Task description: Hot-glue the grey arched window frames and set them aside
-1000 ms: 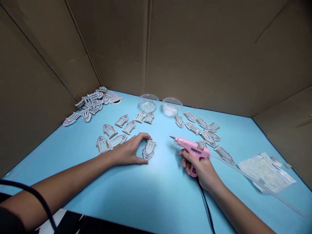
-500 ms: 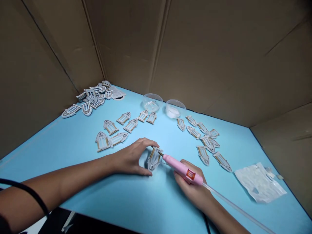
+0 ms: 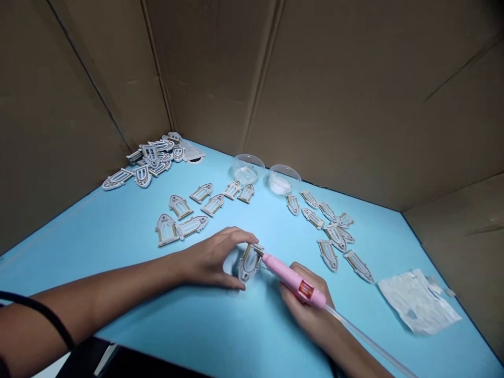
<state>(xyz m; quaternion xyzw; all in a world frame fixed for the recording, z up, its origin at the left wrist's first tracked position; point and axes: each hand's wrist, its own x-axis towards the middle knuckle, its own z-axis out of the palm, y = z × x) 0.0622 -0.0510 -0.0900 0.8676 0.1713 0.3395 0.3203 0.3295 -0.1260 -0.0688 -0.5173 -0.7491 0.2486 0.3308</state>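
My left hand (image 3: 218,258) grips a small arched window frame piece (image 3: 249,265) at its two ends, thumb at the pointed end and fingers at the flat end. The piece is white-grey with gold side bars and is held tilted just above the blue table. My right hand (image 3: 309,299) is wrapped round a pink hot glue pen (image 3: 287,275) with an orange window. A long translucent stick (image 3: 366,336) runs out of its back. The pen's metal tip meets the frame piece near its flat end; whether glue is coming out cannot be seen.
Similar arched pieces (image 3: 181,207) lie in a loose group at left, with more (image 3: 331,236) at right. A pile (image 3: 151,157) sits in the far left corner. Two clear bowls (image 3: 284,179) stand at the back. A white packet (image 3: 419,302) lies right. Cardboard walls (image 3: 326,94) enclose the table.
The glue pen's tip has shifted slightly along the flat end of the frame piece. Both hands keep their holds, and the view has tilted a little.
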